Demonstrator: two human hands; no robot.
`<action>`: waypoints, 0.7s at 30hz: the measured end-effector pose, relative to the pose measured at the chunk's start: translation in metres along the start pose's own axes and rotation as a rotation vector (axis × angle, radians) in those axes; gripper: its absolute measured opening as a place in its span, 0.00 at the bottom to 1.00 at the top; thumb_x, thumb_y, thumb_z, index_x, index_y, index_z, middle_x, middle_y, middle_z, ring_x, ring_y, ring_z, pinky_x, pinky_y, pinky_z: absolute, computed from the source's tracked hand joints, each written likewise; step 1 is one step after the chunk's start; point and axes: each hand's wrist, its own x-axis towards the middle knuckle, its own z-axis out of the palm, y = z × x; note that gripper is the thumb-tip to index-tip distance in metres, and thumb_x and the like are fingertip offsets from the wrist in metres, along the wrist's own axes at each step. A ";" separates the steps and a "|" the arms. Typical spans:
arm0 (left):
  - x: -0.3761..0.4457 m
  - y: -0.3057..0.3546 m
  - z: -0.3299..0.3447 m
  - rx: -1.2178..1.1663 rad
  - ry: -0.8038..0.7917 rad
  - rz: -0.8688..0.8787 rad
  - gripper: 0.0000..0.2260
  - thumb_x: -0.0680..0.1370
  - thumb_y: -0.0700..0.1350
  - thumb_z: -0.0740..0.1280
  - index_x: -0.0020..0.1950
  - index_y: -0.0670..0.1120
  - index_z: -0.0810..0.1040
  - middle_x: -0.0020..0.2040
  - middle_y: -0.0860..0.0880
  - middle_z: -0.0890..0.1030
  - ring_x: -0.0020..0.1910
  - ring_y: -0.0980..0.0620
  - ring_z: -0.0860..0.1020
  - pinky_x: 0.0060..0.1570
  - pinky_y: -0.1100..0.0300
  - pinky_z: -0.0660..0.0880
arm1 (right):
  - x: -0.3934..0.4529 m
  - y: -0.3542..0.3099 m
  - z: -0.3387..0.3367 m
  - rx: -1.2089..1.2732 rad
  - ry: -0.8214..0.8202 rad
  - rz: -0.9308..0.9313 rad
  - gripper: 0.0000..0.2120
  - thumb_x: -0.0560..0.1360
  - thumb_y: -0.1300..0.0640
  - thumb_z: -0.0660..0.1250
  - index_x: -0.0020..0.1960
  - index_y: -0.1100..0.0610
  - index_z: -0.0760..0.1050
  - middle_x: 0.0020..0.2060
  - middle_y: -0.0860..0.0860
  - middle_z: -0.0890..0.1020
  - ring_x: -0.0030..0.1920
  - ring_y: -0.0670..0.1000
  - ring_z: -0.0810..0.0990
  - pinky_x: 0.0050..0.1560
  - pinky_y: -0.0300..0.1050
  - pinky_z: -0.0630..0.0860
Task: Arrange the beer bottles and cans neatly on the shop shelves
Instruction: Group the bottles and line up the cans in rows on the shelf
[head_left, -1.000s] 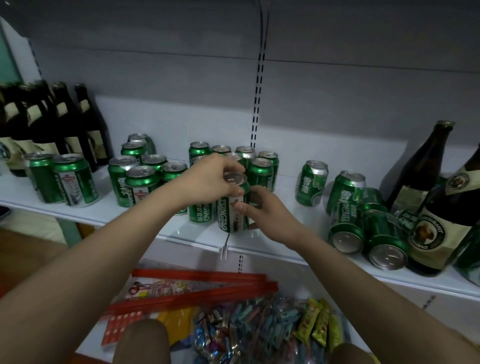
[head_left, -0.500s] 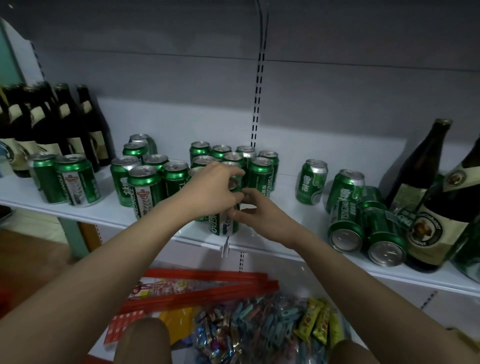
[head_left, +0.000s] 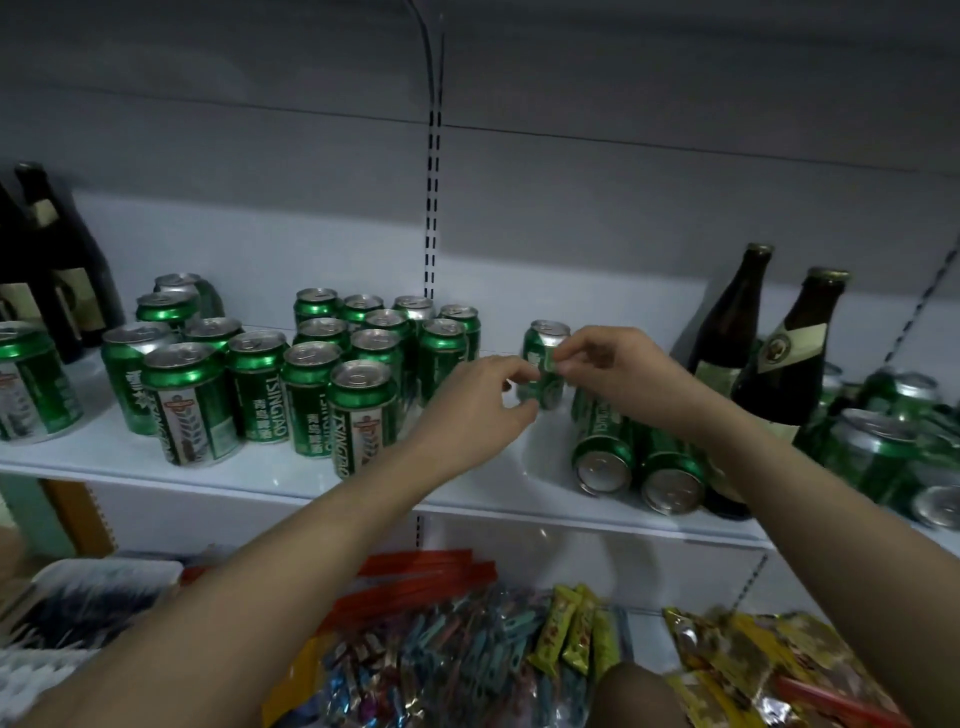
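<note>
One green beer can stands upright by itself on the white shelf, right of a tidy cluster of upright green cans. My left hand curls its fingers and thumb against this can's left side. My right hand pinches its right side near the top. Two green cans lie on their sides just right of it, bottoms facing me. Behind them stand two brown beer bottles.
Dark bottles stand at the far left, with more green cans beside them. Several cans are jumbled at the far right. The lower shelf holds clothes pegs, yellow snack packets and red strips.
Both hands let go of the front can in the cluster and moved right to the lone upright can. The view has shifted right as well.
</note>
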 end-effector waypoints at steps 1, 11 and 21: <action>0.001 0.004 0.008 -0.029 -0.015 0.003 0.15 0.77 0.45 0.70 0.63 0.47 0.79 0.59 0.50 0.81 0.56 0.53 0.78 0.55 0.62 0.72 | -0.003 0.005 -0.009 -0.069 0.006 0.005 0.04 0.78 0.58 0.69 0.50 0.52 0.81 0.44 0.49 0.83 0.44 0.48 0.81 0.47 0.43 0.78; 0.007 0.025 0.072 -0.228 -0.098 -0.108 0.22 0.74 0.53 0.74 0.65 0.49 0.75 0.60 0.52 0.73 0.56 0.51 0.76 0.56 0.52 0.76 | -0.021 0.025 -0.040 -0.597 -0.269 0.013 0.19 0.76 0.60 0.70 0.66 0.49 0.75 0.64 0.47 0.77 0.63 0.49 0.76 0.64 0.47 0.73; 0.011 0.021 0.088 -0.359 -0.111 -0.236 0.20 0.72 0.47 0.73 0.62 0.48 0.76 0.59 0.50 0.73 0.57 0.49 0.76 0.56 0.54 0.76 | -0.018 0.026 -0.026 -0.582 -0.391 0.037 0.26 0.74 0.70 0.62 0.67 0.49 0.75 0.63 0.48 0.79 0.61 0.50 0.77 0.61 0.44 0.74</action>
